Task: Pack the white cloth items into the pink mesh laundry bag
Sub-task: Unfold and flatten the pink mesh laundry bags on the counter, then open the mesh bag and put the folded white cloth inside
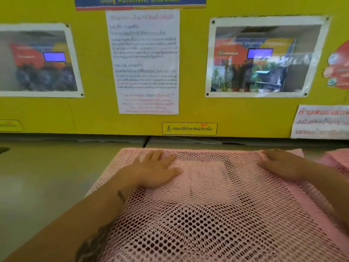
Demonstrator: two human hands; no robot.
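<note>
A pink mesh laundry bag (217, 224) lies flat on the grey counter and fills the lower right of the head view. A pale square of white cloth (207, 178) shows through the mesh near the bag's middle. My left hand (153, 171) rests palm down on the bag's far left part, fingers spread. My right hand (281, 165) lies flat on the far right part, fingers pointing left. Neither hand holds anything.
The grey counter (47, 176) runs to the left of the bag. A yellow wall (192, 72) with taped paper notices and photos rises right behind the counter. More pink mesh (334, 159) lies at the right edge.
</note>
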